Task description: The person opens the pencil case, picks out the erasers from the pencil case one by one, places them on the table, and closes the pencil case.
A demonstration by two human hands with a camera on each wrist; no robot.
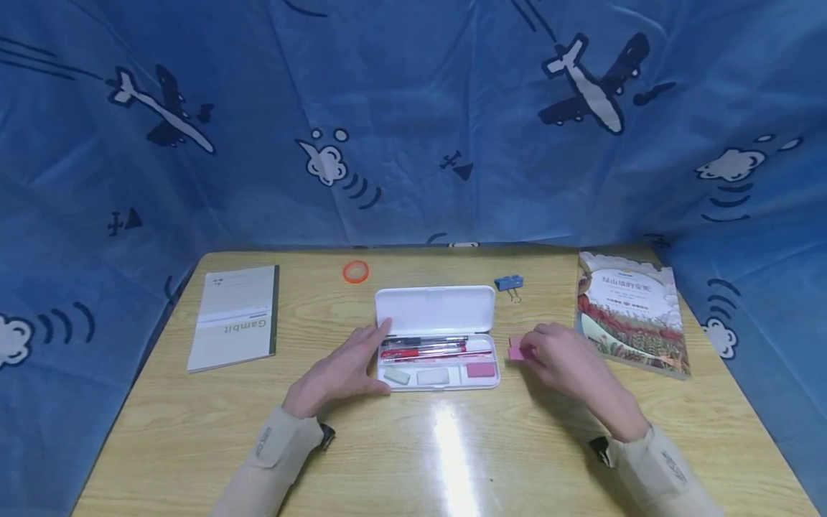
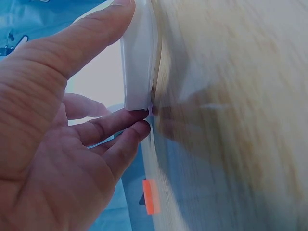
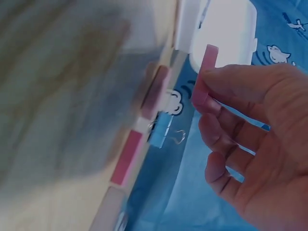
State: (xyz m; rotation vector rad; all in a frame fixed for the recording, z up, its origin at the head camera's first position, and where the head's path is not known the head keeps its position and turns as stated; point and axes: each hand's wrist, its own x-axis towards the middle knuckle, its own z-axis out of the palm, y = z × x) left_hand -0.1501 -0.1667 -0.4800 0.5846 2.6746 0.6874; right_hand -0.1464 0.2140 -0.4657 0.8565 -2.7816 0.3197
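An open white pencil case [image 1: 436,310] lies mid-table, its lid tipped back. Several pens [image 1: 423,352] fill its rear compartment; in front are a pale green eraser [image 1: 396,375], a white eraser [image 1: 433,376] and a pink eraser [image 1: 481,370]. My left hand [image 1: 339,372] grips the case's left end, thumb at the front edge and fingers toward the hinge. Just right of the case, my right hand [image 3: 260,139] pinches another pink block, seemingly an eraser [image 3: 208,65], held above the table. Beyond it, pink blocks [image 3: 126,157] lie on the tabletop, mostly hidden in the head view.
A blue binder clip [image 1: 509,282] lies behind the right hand, and an orange tape ring [image 1: 356,271] sits at the back. A notebook [image 1: 232,316] lies at the left, an illustrated book [image 1: 633,309] at the right. Blue printed cloth [image 1: 400,122] surrounds the wooden table [image 1: 362,459].
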